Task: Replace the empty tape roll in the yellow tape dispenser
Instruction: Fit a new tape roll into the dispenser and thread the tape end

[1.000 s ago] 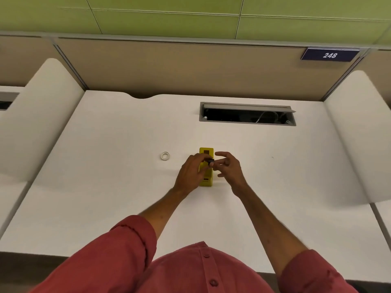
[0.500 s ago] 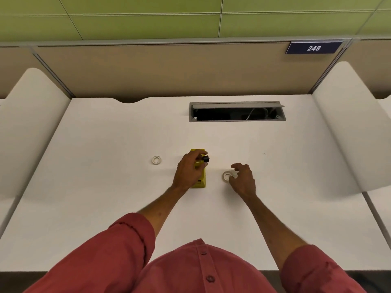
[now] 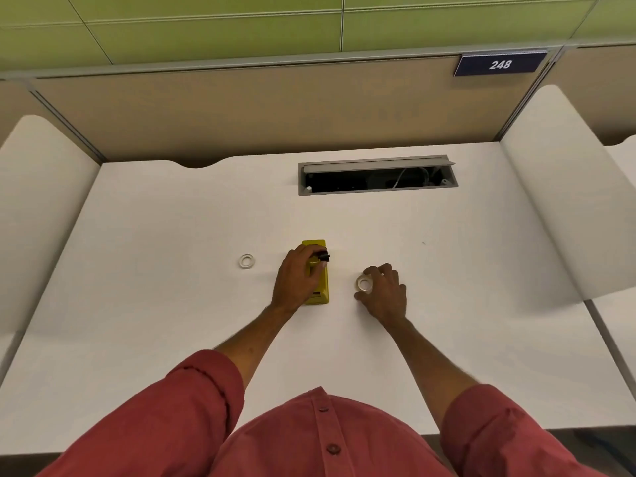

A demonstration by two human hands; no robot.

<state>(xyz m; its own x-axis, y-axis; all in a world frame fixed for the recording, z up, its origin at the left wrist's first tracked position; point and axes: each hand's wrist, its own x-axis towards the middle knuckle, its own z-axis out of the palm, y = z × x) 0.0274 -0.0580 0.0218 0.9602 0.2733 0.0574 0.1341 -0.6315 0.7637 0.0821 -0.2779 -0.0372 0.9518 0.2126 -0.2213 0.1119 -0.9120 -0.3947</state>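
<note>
On white desk, right hand's fingers touch tape roll.

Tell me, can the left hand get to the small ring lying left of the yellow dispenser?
Probably yes: the ring lies alone on bare desk beside the left hand, though that hand is holding the dispenser.

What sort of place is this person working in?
Most likely an office or study cubicle. A white desk is walled in by tan partition panels, a numbered plate reading 248 marks the station, and a cable hatch is set into the desktop.
</note>
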